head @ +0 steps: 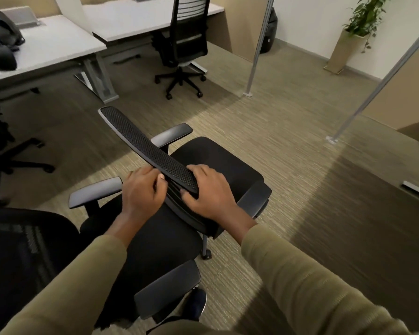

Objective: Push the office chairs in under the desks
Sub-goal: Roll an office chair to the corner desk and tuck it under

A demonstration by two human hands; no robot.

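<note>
**Both hands on the chair back; chair out on the open carpet.**
Left hand (143, 189) and right hand (209, 193) sit side by side at one end of the chair (215, 160) backrest (140, 141), fingers (200, 170) clenched over its top edge. A high grip probably serves to steer it on its wheels. The chair stands on the carpet (264, 131), well apart from the nearest counter (53, 44), with its seat turned away from that counter. My read: it needs swinging round before the push. A second chair (186, 42) stands at the far counter (131, 20).
</note>
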